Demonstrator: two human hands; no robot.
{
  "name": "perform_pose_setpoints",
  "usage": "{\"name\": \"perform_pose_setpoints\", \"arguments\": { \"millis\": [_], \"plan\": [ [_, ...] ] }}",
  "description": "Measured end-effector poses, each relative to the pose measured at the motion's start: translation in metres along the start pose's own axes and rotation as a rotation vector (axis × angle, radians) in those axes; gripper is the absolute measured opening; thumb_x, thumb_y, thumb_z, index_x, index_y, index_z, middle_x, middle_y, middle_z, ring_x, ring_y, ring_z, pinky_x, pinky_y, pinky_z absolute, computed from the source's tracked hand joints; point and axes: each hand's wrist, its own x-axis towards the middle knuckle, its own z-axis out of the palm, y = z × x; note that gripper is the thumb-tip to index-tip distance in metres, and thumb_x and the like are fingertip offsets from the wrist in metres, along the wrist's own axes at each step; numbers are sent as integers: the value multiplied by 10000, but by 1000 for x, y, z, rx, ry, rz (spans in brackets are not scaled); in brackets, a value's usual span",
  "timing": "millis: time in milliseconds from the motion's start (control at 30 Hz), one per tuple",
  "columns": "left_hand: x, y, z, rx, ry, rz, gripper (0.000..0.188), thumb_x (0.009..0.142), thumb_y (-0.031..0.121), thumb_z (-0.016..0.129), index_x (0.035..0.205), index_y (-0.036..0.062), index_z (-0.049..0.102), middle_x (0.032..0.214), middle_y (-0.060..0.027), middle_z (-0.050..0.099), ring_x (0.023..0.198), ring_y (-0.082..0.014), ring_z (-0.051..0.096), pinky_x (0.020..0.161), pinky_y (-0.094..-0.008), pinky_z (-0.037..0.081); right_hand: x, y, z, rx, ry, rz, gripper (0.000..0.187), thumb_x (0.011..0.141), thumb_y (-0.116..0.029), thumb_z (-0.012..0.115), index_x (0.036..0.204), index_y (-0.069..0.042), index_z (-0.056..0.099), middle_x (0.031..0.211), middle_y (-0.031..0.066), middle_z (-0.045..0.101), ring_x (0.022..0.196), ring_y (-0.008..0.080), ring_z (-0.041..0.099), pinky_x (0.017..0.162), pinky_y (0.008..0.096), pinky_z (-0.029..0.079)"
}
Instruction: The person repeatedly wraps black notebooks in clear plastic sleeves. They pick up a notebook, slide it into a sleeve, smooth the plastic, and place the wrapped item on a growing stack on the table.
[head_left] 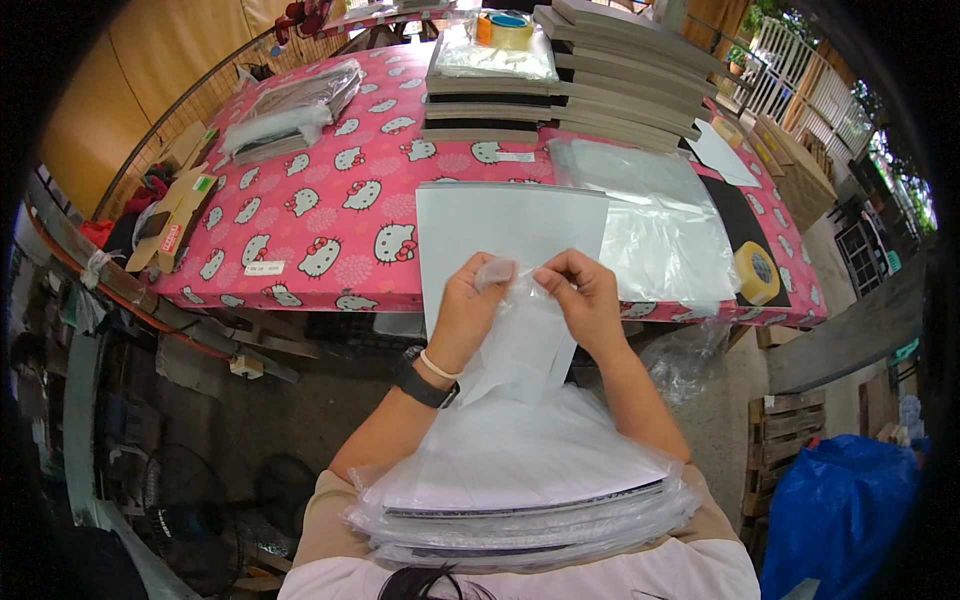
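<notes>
Clear plastic film (pixel 520 312) is gathered at the middle of the frame, between the person's hands, and spreads downward toward a plastic-wrapped stack (pixel 530 495) at lower centre, against the torso. The pale board (pixel 510 215) behind the hands reaches past the table's front edge, its lower part partly hidden by the film. To its left, a broad stretch of pink tablecloth (pixel 335 215) runs as far as a cardboard box (pixel 172 222) near the left rim. The right side is tighter: flat clear sleeves (pixel 660 225) lie just beside the board, with a tape roll (pixel 757 273) beyond them near the table's right end. Stacked grey boards (pixel 630 85) bound the space at upper centre and right.

The left hand (pixel 472 300) pinches a fold of film between thumb and curled fingers. The right hand (pixel 585 298) has thumb and forefinger nearly together at the film's edge (whether they actually grip it cannot be told).
</notes>
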Motion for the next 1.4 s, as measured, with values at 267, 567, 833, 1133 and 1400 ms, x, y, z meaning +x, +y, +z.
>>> {"name": "perform_pose_setpoints", "arguments": {
  "millis": [267, 567, 833, 1133, 1400],
  "plan": [
    [-5, 8, -4, 230, -43, -114, 159, 760, 183, 617, 818, 56, 541, 751, 34, 508, 695, -42, 444, 617, -187, 367, -2, 13, -3, 174, -43, 152, 236, 795, -169, 566, 644, 6, 522, 532, -23, 449, 515, 54, 366, 461, 209, 316],
    [-9, 6, 9, -29, -86, -130, 241, 765, 177, 603, 929, 25, 515, 836, 4, 529, 760, -72, 486, 678, -201, 388, -10, 7, 0, 80, -118, 103, 169, 805, -130, 541, 695, -1, 526, 566, -11, 439, 555, 58, 385, 498, 198, 327],
    [-8, 7, 14, -94, -67, -112, 234, 768, 175, 607, 922, 11, 544, 846, -11, 560, 800, -80, 509, 720, -203, 395, -9, 6, -1, -136, -38, -90, 229, 817, -167, 514, 672, 6, 477, 540, 107, 444, 497, 174, 427, 466, 280, 348],
    [-17, 5, 0, -726, -179, -393, 301, 789, 174, 562, 1032, 18, 475, 933, -52, 549, 813, -124, 541, 731, -252, 436, -10, 9, 4, -258, 4, -18, 240, 834, -208, 485, 702, -8, 473, 554, 177, 466, 494, 321, 453, 450, 331, 360],
    [-13, 6, -4, -164, -156, -380, 277, 786, 204, 574, 995, 39, 498, 846, -11, 545, 744, -93, 531, 634, -236, 442, -16, 3, 2, -137, 9, -76, 229, 831, -194, 492, 705, -3, 488, 590, 156, 515, 518, 294, 496, 471, 312, 385]
  ]
}}
